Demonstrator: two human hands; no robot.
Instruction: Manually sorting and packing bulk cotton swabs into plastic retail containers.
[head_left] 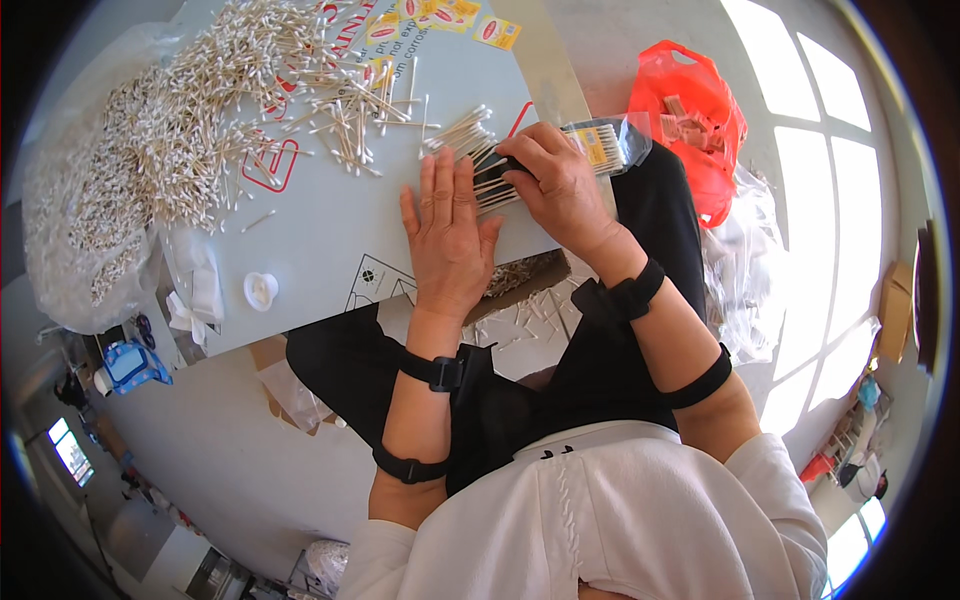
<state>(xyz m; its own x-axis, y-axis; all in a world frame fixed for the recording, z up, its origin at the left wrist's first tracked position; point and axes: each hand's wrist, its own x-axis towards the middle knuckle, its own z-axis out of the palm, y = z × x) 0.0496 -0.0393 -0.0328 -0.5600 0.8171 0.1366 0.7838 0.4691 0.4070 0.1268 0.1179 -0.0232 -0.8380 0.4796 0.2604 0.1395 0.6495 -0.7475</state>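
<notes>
My left hand lies on the table with its fingers stretched out, the fingertips beside a small row of cotton swabs. Close to its right, my right hand has bent fingers, thumb and forefinger closing at a dark patch among more swabs. What that patch is, and what exactly the fingers grip, I cannot make out. Just beyond the right hand, a clear plastic packet with a yellow label shows swabs in line inside.
A large heap of loose swabs spills from a clear bag on the table's left. A small white cup stands near the front edge. Yellow cards lie at the far side. A red bag is right; below the table, a box contains swabs.
</notes>
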